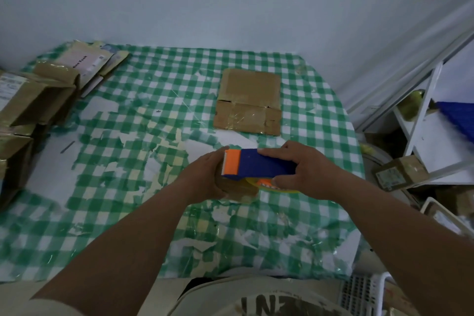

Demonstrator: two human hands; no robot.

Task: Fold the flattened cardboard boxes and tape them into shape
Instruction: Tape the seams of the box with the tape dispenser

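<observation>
We hold the blue-and-orange plastic tape dispenser (252, 163) long axis left-right; right hand (305, 172) clamped on its handle end, left hand (207, 177) cupping a small brown cardboard box (238, 191) under its orange blade end; flattened brown cardboard box (248, 101) lies beyond the dispenser, untouched, nearer the right hand, we judge.

Both bare forearms reach forward, left hand (205, 177) and right hand (305, 172) curled closed.
</observation>
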